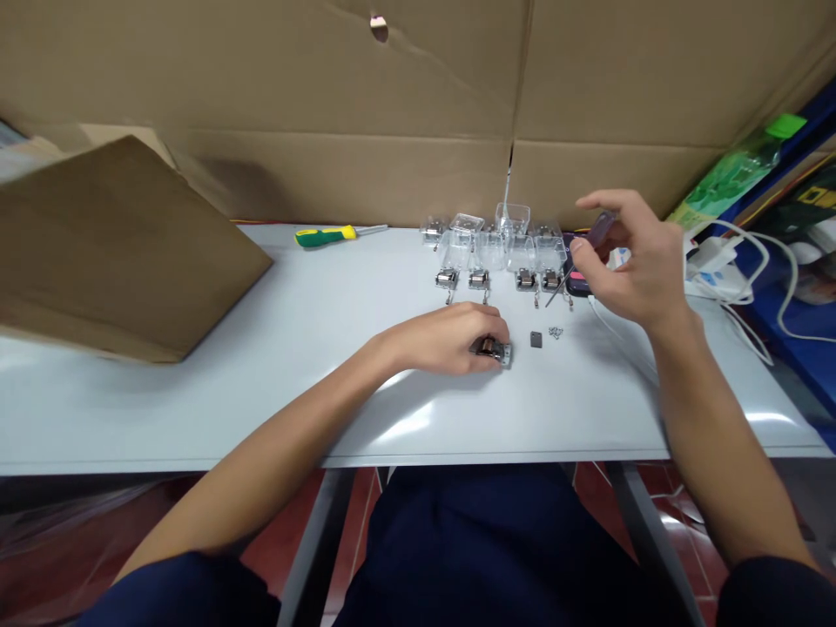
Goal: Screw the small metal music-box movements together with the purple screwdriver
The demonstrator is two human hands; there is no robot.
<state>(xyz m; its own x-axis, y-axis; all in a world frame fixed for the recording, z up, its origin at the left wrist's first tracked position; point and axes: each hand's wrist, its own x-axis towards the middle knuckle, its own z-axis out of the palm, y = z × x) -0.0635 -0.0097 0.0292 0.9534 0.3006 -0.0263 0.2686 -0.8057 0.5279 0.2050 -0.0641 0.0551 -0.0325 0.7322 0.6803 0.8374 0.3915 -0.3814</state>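
1. Left hand (444,341), 12 o'clock: fingers curled narrowly over a small metal mechanism (495,351), holding it down on the white table (196,409). Risk: uneven finger pressure could let the mechanism tip or slide on the glossy top.
2. Small dark square part (536,340), 12 o'clock, and loose tiny screws (556,332), just past 12 o'clock; both lie just beside the held mechanism. Risk: a brush from either hand could scatter the screws.
3. Right hand (627,252), 1 o'clock, raised above the table: fingers spread wide, with thumb and forefinger narrowed around a purple-handled screwdriver (601,228). Risk: a loose grip could drop the tool among the parts.
4. White cable (620,322), 2 o'clock, running across the table. Risk: a wrist could snag it.
5. Row of four metal mechanisms (500,279), 12 to 1 o'clock, with clear plastic cases (496,246) behind. Risk: a knock could topple the light cases.
6. Yellow-and-green screwdriver (325,236), 11 o'clock, near the far table edge.
7. Cardboard sheet (117,252), 10 o'clock, overhanging the table. Risk: if it slips, it could sweep across the table.
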